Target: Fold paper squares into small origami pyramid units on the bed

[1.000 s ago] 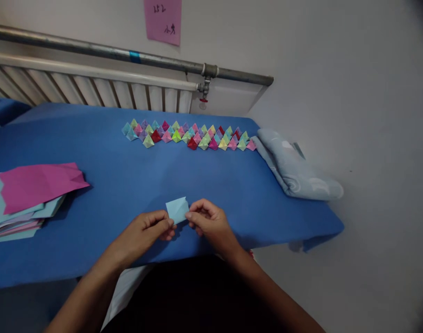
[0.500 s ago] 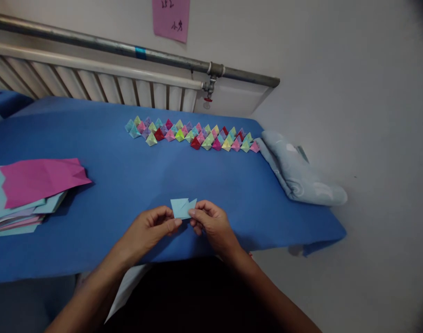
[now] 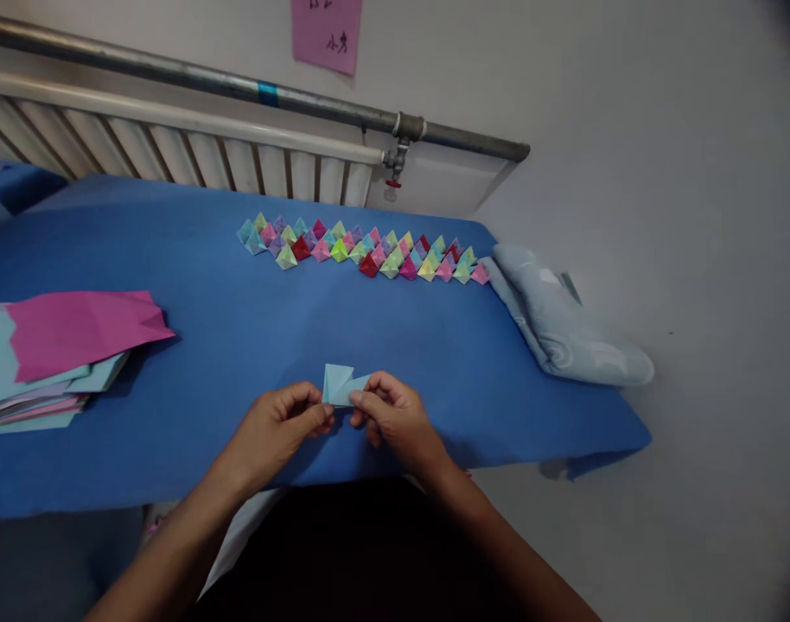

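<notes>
A small folded piece of light blue paper is between my two hands, above the blue cloth near its front edge. My left hand pinches its lower left corner between thumb and fingers. The right end of the paper is gripped by my right hand, with the thumb on top. Farther back on the cloth lie rows of small folded paper pieces in pink, red, green, yellow, purple and blue.
On the left lies a stack of coloured sheets with a magenta sheet on top. A folded grey-blue blanket rests at the right end of the blue cloth. Behind the cloth run a radiator and a metal pipe.
The folded light blue paper has changed shape: its left part now stands taller and its right point lies lower. Both hands still hold it. The view has shifted slightly.
</notes>
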`<state>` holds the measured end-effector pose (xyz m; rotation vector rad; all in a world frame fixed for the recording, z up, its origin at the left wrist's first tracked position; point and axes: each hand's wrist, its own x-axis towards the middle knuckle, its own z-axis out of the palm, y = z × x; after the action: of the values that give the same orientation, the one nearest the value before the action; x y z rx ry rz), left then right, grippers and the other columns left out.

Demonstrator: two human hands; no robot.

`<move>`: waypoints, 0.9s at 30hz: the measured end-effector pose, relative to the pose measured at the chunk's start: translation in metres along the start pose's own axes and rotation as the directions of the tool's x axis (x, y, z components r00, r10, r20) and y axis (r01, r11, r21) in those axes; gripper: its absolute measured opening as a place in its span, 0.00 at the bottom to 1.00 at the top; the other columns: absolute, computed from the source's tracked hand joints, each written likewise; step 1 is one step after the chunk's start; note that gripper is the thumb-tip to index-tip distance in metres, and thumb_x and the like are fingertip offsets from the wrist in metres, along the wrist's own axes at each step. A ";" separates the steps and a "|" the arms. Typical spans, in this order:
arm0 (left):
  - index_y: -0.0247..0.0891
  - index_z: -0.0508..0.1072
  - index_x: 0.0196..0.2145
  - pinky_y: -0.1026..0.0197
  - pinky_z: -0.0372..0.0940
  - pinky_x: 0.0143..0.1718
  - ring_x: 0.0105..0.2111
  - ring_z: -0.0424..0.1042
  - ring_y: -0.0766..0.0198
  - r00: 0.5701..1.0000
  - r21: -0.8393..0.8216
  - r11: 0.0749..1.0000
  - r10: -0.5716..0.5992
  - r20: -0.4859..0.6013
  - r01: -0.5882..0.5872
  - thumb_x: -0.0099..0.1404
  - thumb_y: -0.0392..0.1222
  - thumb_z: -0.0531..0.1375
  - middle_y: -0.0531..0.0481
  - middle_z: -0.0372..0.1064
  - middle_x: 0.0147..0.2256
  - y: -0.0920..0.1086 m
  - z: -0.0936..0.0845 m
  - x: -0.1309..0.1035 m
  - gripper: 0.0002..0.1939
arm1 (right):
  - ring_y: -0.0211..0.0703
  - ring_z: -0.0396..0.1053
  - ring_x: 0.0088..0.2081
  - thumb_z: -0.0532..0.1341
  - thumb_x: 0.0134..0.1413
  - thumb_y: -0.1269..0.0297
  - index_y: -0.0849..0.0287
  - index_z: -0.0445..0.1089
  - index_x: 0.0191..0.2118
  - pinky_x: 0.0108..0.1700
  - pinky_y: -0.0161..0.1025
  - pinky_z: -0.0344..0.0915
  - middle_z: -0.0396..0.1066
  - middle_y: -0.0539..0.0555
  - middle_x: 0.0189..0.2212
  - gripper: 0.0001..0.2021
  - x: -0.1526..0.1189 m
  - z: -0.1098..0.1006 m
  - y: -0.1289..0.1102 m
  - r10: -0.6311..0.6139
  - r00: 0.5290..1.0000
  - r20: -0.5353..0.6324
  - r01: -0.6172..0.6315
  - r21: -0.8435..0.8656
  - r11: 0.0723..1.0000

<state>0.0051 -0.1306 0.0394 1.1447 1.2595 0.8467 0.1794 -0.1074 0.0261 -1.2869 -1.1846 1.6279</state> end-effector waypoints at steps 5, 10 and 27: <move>0.39 0.70 0.22 0.62 0.63 0.33 0.27 0.69 0.65 0.999 -0.075 0.996 -0.046 -0.005 0.046 0.53 0.49 0.64 0.53 0.72 0.23 0.001 0.001 0.000 0.12 | 0.28 0.58 0.12 0.63 0.48 0.61 0.58 0.63 0.27 0.15 0.27 0.53 0.69 0.44 0.17 0.09 -0.001 -0.001 0.000 -0.007 0.999 0.039 0.007 -0.009 1.000; 0.39 0.71 0.23 0.63 0.64 0.33 0.27 0.70 0.65 0.995 -0.158 0.982 -0.096 0.036 0.101 0.53 0.49 0.65 0.52 0.73 0.24 0.001 0.001 0.001 0.11 | 0.29 0.59 0.13 0.62 0.48 0.61 0.57 0.61 0.27 0.15 0.27 0.55 0.71 0.45 0.18 0.08 -0.002 0.000 0.000 0.031 0.997 0.065 -0.035 0.060 0.998; 0.38 0.69 0.28 0.64 0.66 0.29 0.23 0.72 0.66 0.976 -0.379 0.923 -0.138 -0.166 0.066 0.44 0.44 0.69 0.55 0.72 0.20 -0.004 0.010 0.008 0.15 | 0.29 0.59 0.12 0.60 0.46 0.62 0.57 0.60 0.27 0.16 0.28 0.54 0.69 0.43 0.17 0.07 0.003 0.008 0.006 -0.018 0.999 0.036 0.015 0.081 0.997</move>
<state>0.0152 -0.1261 0.0325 0.7002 1.2349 1.0821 0.1708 -0.1082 0.0196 -1.1987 -1.1361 1.6769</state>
